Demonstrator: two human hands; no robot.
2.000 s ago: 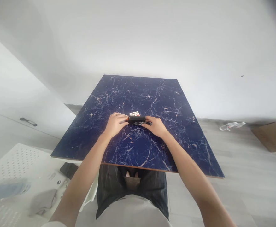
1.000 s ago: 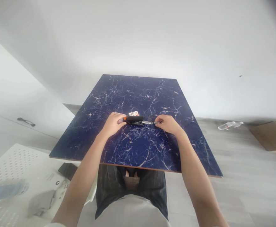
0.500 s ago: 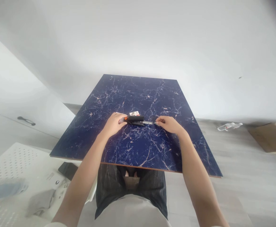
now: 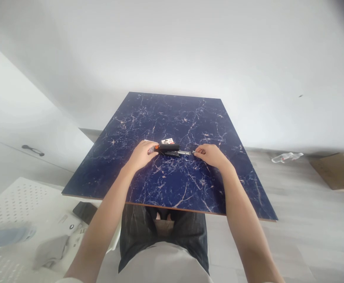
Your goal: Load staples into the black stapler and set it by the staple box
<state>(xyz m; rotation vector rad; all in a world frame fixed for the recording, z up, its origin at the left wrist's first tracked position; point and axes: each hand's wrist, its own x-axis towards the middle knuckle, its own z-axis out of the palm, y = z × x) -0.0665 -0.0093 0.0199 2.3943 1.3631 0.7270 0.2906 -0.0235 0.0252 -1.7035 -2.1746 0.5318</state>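
A black stapler [image 4: 170, 147] with an orange part lies sideways on the blue marbled table [image 4: 172, 184]. Its metal staple tray [image 4: 184, 153] sticks out to the right. My left hand [image 4: 144, 154] is closed around the stapler's left end. Just right of the tray's tip, my right hand [image 4: 208, 154] pinches a small greyish piece that looks like a strip of staples [image 4: 194, 152]; it is too small to be sure. A small white box with red and dark print [image 4: 167, 141] stands right behind the stapler. Something pale and flat is partly hidden behind my left hand.
To my left is a white perforated surface [image 4: 27, 192] carrying a dark flat object [image 4: 85, 212], a grey cloth [image 4: 52, 249] and a clear plastic bottle [image 4: 6, 236]. Clear bottles [image 4: 286, 157] and a cardboard box [image 4: 337, 171] lie on the floor at right. A wall rises behind the table.
My right hand has shifted very slightly, with the small piece still pinched near the tray's tip. My left hand and the stapler stay in place.
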